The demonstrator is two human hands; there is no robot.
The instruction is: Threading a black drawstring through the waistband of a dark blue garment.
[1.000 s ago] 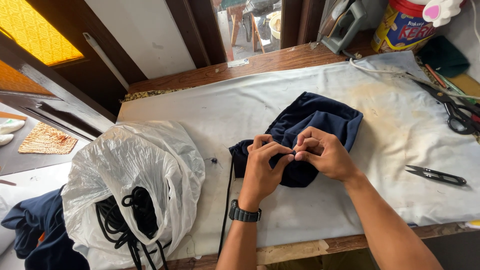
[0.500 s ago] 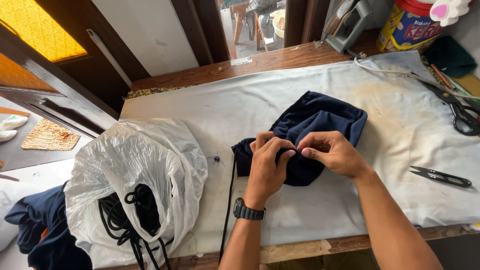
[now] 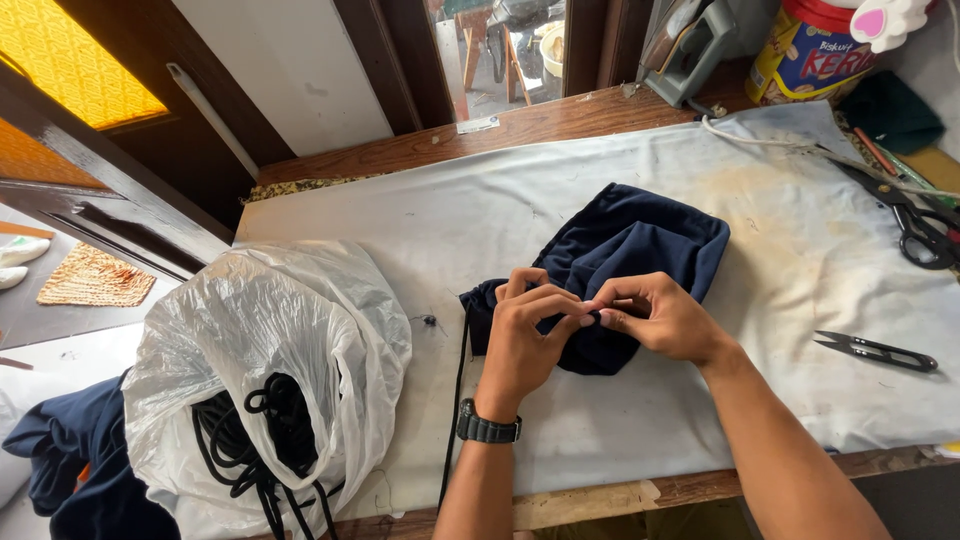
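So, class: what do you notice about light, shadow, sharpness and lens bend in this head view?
Head view: soft daylight from the window, faint shadows under both hands on the navy cloth; sharp focus throughout; table cover edges bow from the wide lens.

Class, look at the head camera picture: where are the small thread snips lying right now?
The thread snips lie on the white cloth-covered table at the right side, beyond the person's right hand and nearer the front edge than the large scissors.

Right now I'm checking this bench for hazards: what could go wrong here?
The black cord trails off the table's front edge; it might snag or slip from the navy fabric that both hands, left hand and right hand, pinch. The thread snips lie near the right forearm, which could knock them.
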